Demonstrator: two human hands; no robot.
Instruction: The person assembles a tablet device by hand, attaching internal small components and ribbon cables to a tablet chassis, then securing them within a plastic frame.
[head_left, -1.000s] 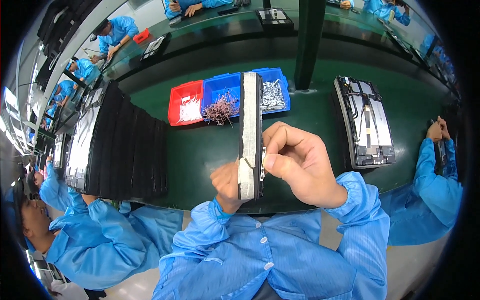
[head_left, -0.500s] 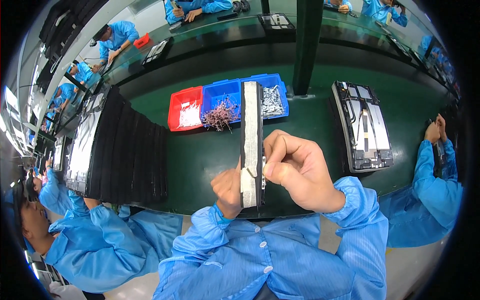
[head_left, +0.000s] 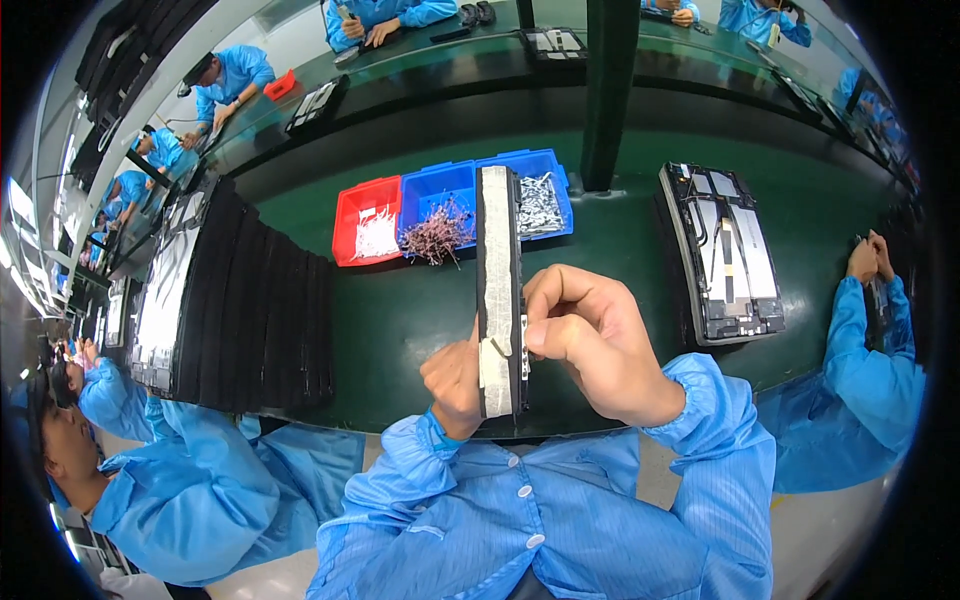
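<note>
A thick black slab (head_left: pixel 497 260) stands on edge in front of me, its narrow side toward me with a strip of beige tape down its length. My left hand (head_left: pixel 455 383) is closed around it from the left; part of the fingers is hidden behind it. At the slab's right face, my right hand (head_left: pixel 602 345) pinches with thumb and forefinger at a small white-and-black strip (head_left: pixel 525 345). Whether the strip is fixed to the slab or loose, I cannot tell. A loose end of tape sticks up near the slab's lower part.
Behind the slab stand a red bin (head_left: pixel 350 225) of white pieces, a blue bin (head_left: pixel 432 185) of pinkish wires and a blue bin (head_left: pixel 562 190) of small white-and-dark parts. Stacked black trays (head_left: pixel 260 310) are at left, an opened tablet-like device (head_left: pixel 728 255) at right. A green post (head_left: pixel 608 100) rises behind. Co-workers sit around.
The view shifts slightly. Both hands stay on the slab, and the right fingertips remain at the small strip, with a little more of it showing.
</note>
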